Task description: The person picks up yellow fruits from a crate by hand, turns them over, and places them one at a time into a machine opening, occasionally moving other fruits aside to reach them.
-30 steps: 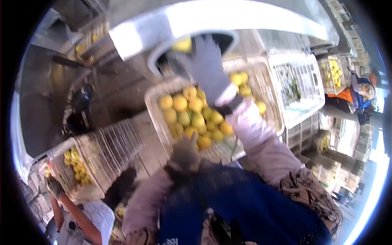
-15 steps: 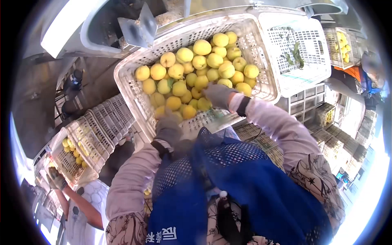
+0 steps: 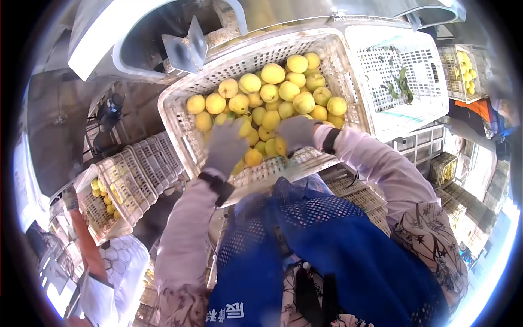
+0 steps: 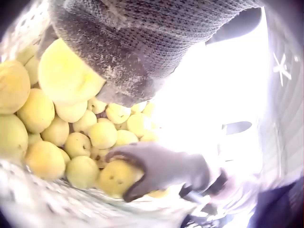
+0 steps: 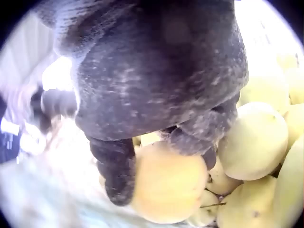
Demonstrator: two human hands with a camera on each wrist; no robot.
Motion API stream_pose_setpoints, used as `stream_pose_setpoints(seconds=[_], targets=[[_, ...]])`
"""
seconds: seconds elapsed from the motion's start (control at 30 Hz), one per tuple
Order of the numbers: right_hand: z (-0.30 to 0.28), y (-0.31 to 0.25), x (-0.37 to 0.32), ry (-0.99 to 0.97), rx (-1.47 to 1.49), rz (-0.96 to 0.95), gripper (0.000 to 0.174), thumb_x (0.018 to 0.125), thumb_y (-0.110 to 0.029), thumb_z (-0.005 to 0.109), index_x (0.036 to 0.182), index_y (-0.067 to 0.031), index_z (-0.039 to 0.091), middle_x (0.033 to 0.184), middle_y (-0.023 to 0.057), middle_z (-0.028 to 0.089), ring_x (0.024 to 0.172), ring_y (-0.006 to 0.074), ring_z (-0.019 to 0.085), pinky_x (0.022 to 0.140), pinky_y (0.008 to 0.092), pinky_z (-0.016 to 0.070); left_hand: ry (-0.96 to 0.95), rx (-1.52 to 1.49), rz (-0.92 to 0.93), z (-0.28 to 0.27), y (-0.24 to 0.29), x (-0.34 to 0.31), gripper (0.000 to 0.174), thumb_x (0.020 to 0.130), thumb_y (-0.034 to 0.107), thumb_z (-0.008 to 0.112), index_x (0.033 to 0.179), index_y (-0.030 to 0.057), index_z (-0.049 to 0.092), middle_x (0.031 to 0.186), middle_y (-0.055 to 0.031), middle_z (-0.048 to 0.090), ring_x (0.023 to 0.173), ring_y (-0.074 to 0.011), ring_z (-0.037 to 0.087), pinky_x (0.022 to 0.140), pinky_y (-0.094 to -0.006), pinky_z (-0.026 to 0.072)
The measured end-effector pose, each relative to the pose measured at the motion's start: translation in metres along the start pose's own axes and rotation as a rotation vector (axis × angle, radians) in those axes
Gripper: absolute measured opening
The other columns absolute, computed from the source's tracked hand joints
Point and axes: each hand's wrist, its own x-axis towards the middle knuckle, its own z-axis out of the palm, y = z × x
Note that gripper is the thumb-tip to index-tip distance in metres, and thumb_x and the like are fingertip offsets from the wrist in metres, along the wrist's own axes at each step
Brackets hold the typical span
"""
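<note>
Yellow peaches are piled in a white plastic crate (image 3: 177, 128) in front of the person. My gloved left hand (image 3: 224, 147) reaches over the crate's near left part. Its fingers curl round a peach (image 4: 69, 71), seen in the left wrist view just above the pile. The gloved right hand (image 3: 297, 132) is at the pile's near right side, a short way from the left. Thumb and fingers grip another peach (image 5: 168, 185) low by the near wall, with more peaches beside it in the right wrist view.
Behind the crate stands a metal machine with a chute opening (image 3: 147, 46) and a bent metal plate (image 3: 185, 49). A second white crate (image 3: 376, 114) with green leaves adjoins on the right. Stacked crates (image 3: 144, 171) and another person's arm (image 3: 87, 245) are at left.
The right hand came back from the chute opening down to the peaches, then grasped one. My left hand moved from the near edge farther over the pile and took hold of a peach.
</note>
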Motion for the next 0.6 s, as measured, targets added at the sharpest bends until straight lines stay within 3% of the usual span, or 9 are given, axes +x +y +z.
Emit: stream_pose_setpoints(seconds=[0.07,0.1,0.17,0.23,0.37,0.43,0.5,0.57,0.6], targets=[[0.014,0.027,-0.005,0.143,0.515,-0.096,0.079,0.076,-0.040,0.086,0.139,0.0008,0.061,0.121,0.0205,0.072,0.106,0.0352,0.070,0.091,0.0399,0.0548,-0.216,0.745,0.165,0.021,0.003,0.026,0.043,0.092,0.024,0.060,0.134,0.0174,0.062,0.122,-0.0101,0.063,0.100,-0.0340,0.060,0.073,-0.0504,0.0507],[0.003,0.025,-0.017,0.098,0.703,-0.081,0.074,0.084,-0.038,0.081,0.140,0.0033,0.059,0.116,0.0163,0.073,0.099,0.0263,0.071,0.085,0.0364,0.0554,-0.200,0.739,0.177,0.031,-0.005,0.029,0.043,0.092,0.024,0.060,0.134,0.0174,0.062,0.122,-0.0101,0.063,0.100,-0.0340,0.060,0.073,-0.0504,0.0507],[-0.010,0.018,-0.050,-0.043,1.282,0.000,0.065,0.086,-0.033,0.076,0.139,0.0013,0.062,0.129,0.0163,0.070,0.104,0.0242,0.071,0.089,0.0322,0.0553,-0.231,0.994,0.127,0.059,-0.023,0.028,0.044,0.094,0.024,0.057,0.138,0.0217,0.058,0.121,-0.0099,0.062,0.093,-0.0292,0.057,0.061,-0.0483,0.0467],[0.008,0.008,-0.071,0.067,1.788,-0.063,0.061,0.099,-0.032,0.067,0.146,0.0032,0.053,0.120,0.0163,0.072,0.098,0.0221,0.070,0.083,0.0295,0.0557,-0.241,0.971,0.105,0.068,-0.025,0.030,0.044,0.096,0.023,0.055,0.140,0.0235,0.057,0.121,-0.0121,0.063,0.102,-0.0329,0.060,0.060,-0.0539,0.0494],[-0.018,-0.037,-0.088,0.126,1.929,-0.310,0.065,0.100,-0.035,0.065,0.149,0.0035,0.048,0.120,0.0147,0.071,0.102,0.0214,0.070,0.088,0.0289,0.0548,-0.405,1.006,-0.083,0.062,-0.008,0.058,0.043,0.097,0.024,0.055,0.140,0.0235,0.059,0.122,-0.0146,0.067,0.104,-0.0400,0.068,0.065,-0.0646,0.0547],[-0.029,-0.054,-0.082,0.311,1.769,-0.409,0.095,0.086,-0.052,0.079,0.155,0.0010,0.042,0.136,0.0155,0.063,0.115,0.0241,0.067,0.087,0.0334,0.0571,-0.374,0.438,0.000,0.040,-0.011,0.062,0.031,0.097,0.028,0.056,0.118,0.0123,0.074,0.116,-0.0141,0.075,0.102,-0.0305,0.072,0.075,-0.0537,0.0571],[-0.045,-0.068,-0.084,0.361,1.779,-0.551,0.089,0.086,-0.037,0.083,0.156,-0.0018,0.041,0.145,0.0115,0.058,0.125,0.0209,0.061,0.094,0.0332,0.0558,-0.365,0.109,-0.024,-0.007,0.010,0.063,0.034,0.100,0.031,0.056,0.118,0.0096,0.075,0.120,-0.0161,0.074,0.108,-0.0254,0.071,0.084,-0.0416,0.0563],[-0.055,-0.075,-0.083,0.739,1.118,-0.429,0.083,0.085,-0.012,0.084,0.156,-0.0028,0.042,0.150,0.0071,0.054,0.132,0.0177,0.053,0.103,0.0329,0.0527,-0.407,-0.955,-0.279,-0.040,0.019,0.048,0.053,0.104,0.040,0.056,0.142,0.0026,0.058,0.130,-0.0131,0.069,0.111,-0.0181,0.068,0.089,-0.0326,0.0557],[-0.061,-0.088,-0.088,0.663,1.377,-0.305,0.084,0.080,0.007,0.082,0.155,-0.0040,0.044,0.151,0.0054,0.052,0.135,0.0166,0.050,0.110,0.0324,0.0483,-0.263,-0.900,0.021,-0.045,0.000,0.032,0.057,0.105,0.042,0.055,0.146,0.0016,0.052,0.134,-0.0126,0.067,0.113,-0.0183,0.067,0.091,-0.0324,0.0560]])
